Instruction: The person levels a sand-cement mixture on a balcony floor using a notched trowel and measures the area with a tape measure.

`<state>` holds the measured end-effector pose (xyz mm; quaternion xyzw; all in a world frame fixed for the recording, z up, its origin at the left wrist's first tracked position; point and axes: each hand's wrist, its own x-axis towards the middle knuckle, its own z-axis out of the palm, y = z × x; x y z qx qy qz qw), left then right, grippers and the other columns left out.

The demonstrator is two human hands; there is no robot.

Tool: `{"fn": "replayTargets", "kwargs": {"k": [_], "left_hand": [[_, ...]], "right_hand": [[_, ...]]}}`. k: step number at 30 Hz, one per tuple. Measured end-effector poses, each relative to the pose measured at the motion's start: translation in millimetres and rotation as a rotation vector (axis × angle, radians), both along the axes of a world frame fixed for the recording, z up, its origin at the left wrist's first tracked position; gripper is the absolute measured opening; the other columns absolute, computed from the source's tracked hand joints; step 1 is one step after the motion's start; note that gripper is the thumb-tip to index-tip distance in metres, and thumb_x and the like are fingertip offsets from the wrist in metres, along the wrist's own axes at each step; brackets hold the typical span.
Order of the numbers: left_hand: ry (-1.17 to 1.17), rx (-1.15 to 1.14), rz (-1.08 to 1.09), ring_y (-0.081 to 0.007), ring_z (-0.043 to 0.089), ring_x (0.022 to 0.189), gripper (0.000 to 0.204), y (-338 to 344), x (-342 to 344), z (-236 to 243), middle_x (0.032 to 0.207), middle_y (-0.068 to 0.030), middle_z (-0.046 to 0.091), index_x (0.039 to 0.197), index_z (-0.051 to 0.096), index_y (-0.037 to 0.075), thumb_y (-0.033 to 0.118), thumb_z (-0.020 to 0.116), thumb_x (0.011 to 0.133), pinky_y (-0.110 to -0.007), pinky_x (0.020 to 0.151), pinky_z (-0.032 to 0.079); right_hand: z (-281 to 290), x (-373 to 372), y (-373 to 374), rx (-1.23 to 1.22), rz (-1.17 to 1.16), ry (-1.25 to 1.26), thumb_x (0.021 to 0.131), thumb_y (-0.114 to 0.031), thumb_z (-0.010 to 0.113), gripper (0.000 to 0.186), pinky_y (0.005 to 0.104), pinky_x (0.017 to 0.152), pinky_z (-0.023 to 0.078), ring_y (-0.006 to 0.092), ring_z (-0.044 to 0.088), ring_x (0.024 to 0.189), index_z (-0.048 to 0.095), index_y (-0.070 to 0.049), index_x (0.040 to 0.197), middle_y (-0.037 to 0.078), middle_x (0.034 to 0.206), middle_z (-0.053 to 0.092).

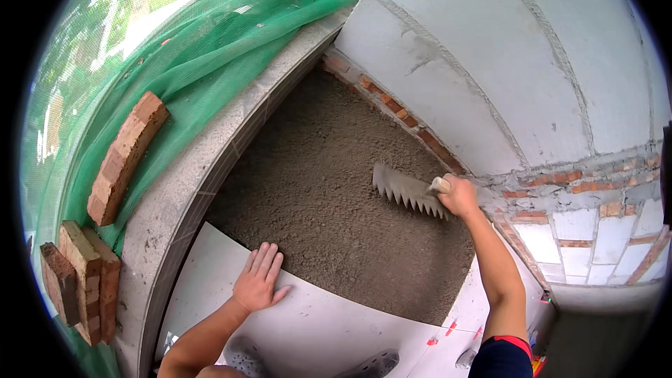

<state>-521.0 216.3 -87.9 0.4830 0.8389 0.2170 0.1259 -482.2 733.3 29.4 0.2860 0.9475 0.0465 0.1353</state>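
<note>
Around the grainy brown mortar bed (315, 168), flat white tiles (308, 322) lie at six o'clock, oblong red-brown bricks (128, 157) around nine; a toothed grey metal trowel (402, 187) sits toward three.

Green netting (210, 77), reddish bricks (124, 161), pale block wall (483, 42)

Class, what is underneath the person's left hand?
The left hand rests at the edge of a pale floor tile, beside sandy mortar; the patch directly beneath is covered.
</note>
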Motion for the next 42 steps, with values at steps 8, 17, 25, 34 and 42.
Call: {"fn": "replayTargets", "kwargs": {"k": [8, 17, 25, 34, 42], "left_hand": [[-0.051, -0.021, -0.008, -0.0436, 0.028, 0.138, 0.083, 3.7, 1.6, -1.8, 0.147, -0.0272, 0.032, 0.137, 0.039, -0.007, 0.051, 0.061, 0.081, -0.053, 0.112, 0.025], [-0.049, -0.104, 0.068, -0.0385, 0.016, 0.144, 0.092, 10.3, 1.9, -0.5, 0.153, -0.0240, 0.022, 0.144, 0.029, -0.003, 0.063, 0.051, 0.084, -0.052, 0.116, 0.015], [0.195, 0.062, 0.172, -0.0384, 0.017, 0.144, 0.090, 35.1, -53.6, -17.3, 0.153, -0.0221, 0.023, 0.146, 0.028, 0.002, 0.062, 0.052, 0.083, -0.053, 0.115, 0.016], [-0.273, 0.120, -0.447, -0.0439, 0.017, 0.142, 0.078, 23.8, 32.3, -4.4, 0.152, -0.0240, 0.025, 0.143, 0.032, -0.004, 0.033, 0.065, 0.083, -0.051, 0.117, 0.015], [-0.161, 0.048, -1.209, -0.0279, 0.020, 0.144, 0.082, 99.2, 151.5, -28.8, 0.155, -0.0160, 0.024, 0.146, 0.028, -0.002, 0.047, 0.056, 0.087, -0.041, 0.119, 0.014]], "right_hand": [[11.3, 11.8, 21.8, 0.112, -0.015, 0.003, 0.076, -0.023, 0.064, 0.024, 0.0494, 0.077, 0.051, 0.0395, 0.065, 0.087, 0.066, -0.010, 0.096, 0.019, 0.090, 0.069], [4.9, 44.1, 45.0, 0.073, -0.229, 0.189, 0.074, -0.022, 0.065, 0.028, 0.0480, 0.078, 0.050, 0.0435, 0.062, 0.090, 0.066, -0.005, 0.097, 0.023, 0.092, 0.067], [-9.8, 109.3, -131.8, -0.505, -0.340, 0.287, 0.076, -0.012, 0.069, 0.021, 0.0330, 0.068, 0.048, 0.0182, 0.060, 0.071, 0.064, -0.002, 0.094, 0.007, 0.076, 0.063], [31.0, 332.1, -166.4, -0.693, -1.106, 0.493, 0.079, -0.007, 0.069, 0.016, 0.0245, 0.043, 0.038, 0.0093, 0.046, 0.048, 0.054, -0.009, 0.084, 0.000, 0.066, 0.052], [45.9, 458.3, -206.2, -0.591, -1.658, 0.714, 0.080, -0.010, 0.066, 0.011, 0.0295, 0.040, 0.041, 0.0143, 0.048, 0.043, 0.056, -0.006, 0.077, 0.003, 0.058, 0.050]]}}
